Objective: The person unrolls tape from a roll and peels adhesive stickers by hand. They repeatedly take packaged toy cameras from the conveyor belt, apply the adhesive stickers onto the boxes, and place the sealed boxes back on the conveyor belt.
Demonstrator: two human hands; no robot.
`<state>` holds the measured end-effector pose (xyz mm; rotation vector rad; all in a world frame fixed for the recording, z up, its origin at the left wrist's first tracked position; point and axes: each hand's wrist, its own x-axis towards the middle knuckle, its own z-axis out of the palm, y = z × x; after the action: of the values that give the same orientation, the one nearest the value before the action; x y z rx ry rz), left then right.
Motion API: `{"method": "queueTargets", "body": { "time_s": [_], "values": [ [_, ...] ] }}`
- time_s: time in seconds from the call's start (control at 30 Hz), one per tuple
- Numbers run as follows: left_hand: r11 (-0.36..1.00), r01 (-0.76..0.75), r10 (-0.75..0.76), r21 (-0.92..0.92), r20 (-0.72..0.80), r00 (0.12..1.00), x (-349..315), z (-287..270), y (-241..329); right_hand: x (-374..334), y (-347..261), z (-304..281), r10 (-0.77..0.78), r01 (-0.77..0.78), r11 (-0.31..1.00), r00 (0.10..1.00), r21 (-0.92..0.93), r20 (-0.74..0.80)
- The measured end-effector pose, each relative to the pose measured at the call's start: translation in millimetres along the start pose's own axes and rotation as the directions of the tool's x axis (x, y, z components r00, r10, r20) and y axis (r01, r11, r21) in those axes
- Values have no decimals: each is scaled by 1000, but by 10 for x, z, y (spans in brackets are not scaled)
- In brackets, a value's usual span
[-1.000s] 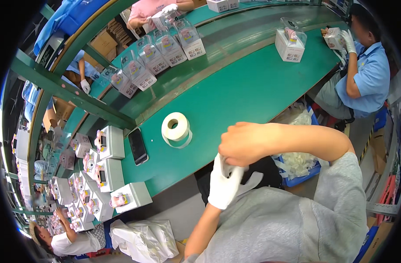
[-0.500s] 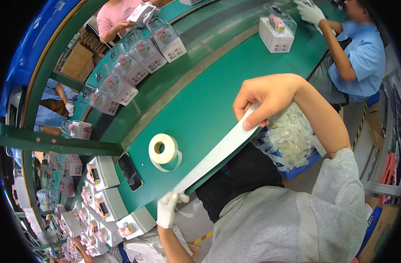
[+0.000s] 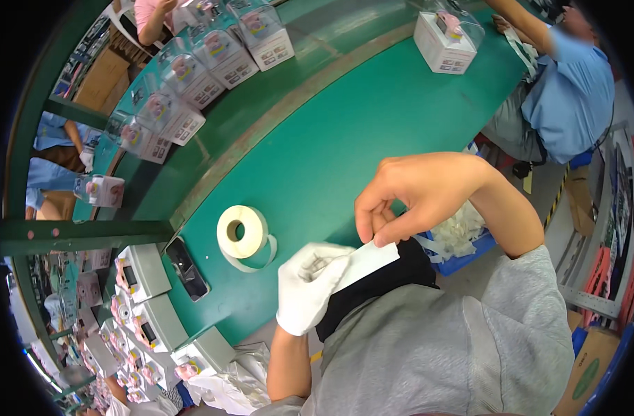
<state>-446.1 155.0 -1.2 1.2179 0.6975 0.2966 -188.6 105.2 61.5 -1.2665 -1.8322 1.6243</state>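
A white strip (image 3: 367, 266), like label or backing paper, is in front of my body. My left hand (image 3: 310, 286), in a white glove, is closed around one end of it. My bare right hand (image 3: 414, 201) pinches the strip's upper edge between thumb and fingers, close to the gloved fingertips. The part of the strip inside the left hand is hidden. To the left of my hands a roll of pale cream tape or labels (image 3: 227, 233) lies on the green work surface (image 3: 310, 173), its loose end curling off the near side.
A dark phone (image 3: 187, 269) lies left of the roll, beside white boxes with pink toys (image 3: 147, 272). Several boxes with clear covers (image 3: 192, 80) line the far side; another (image 3: 445, 45) stands at right. A blue bin (image 3: 469, 253) holds crumpled strips. A co-worker in blue (image 3: 573, 104) sits at right.
My left hand has come up and right, close to my right hand. The strip, stretched long between them before, now shows only a short length. The right hand has lowered slightly.
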Motion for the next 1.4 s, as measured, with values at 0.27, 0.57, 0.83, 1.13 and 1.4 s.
{"method": "queueTargets", "body": {
  "time_s": [0.27,0.57,0.83,1.13,1.4],
  "values": [
    [995,-82,78,-58,-68,995,-1,-37,-147,-18,296,247,-313,431,888,822,161,-475],
    [992,66,5,-106,562,827,362,-168,43,160,369,253,-770,566,636,509,-524,-385],
    [941,116,-2,-319,336,942,385,-20,158,197,569,191,-798,558,602,418,-571,-433],
    [955,-45,77,-295,100,992,354,94,-7,258,715,310,-797,328,594,368,-735,-480],
    [987,-101,99,-128,-19,995,350,123,-29,280,755,404,-783,261,615,313,-744,-538]
  ]
}}
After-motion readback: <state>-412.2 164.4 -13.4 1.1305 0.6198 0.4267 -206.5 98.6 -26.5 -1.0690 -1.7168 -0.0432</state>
